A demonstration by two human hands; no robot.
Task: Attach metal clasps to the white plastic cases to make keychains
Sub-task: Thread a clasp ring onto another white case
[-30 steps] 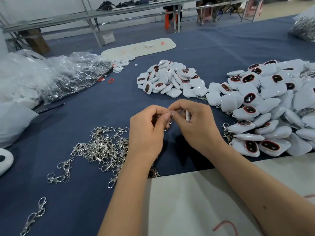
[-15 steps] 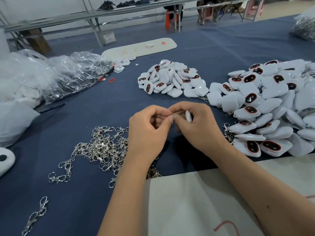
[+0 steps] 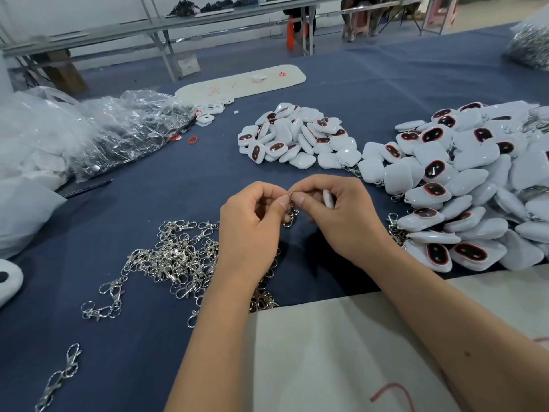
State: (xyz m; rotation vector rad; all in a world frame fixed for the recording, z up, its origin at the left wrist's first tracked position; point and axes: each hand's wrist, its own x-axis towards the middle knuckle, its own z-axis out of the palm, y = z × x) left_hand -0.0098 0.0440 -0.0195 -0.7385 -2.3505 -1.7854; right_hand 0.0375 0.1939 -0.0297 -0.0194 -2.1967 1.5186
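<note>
1. The white cases sit in two heaps on the blue cloth (image 3: 386, 84): the big heap (image 3: 475, 179) lies right of your hands, and clasps peek from its near edge, so it looks like the finished stock.
2. The smaller heap (image 3: 297, 138) lies just beyond your hands, probably cases waiting their turn, within easy reach.
3. The loose clasps (image 3: 175, 257) lie left of your hands, beside the hand that feeds them in.
4. Your right hand (image 3: 341, 215) curls round one case (image 3: 328, 198), edge up between your hands so its loop end faces the clasp.
5. Your left hand (image 3: 252, 227) pinches narrowly at the ring of one clasp (image 3: 290, 214), thumb tip against your right thumb; its hook hangs below.
</note>
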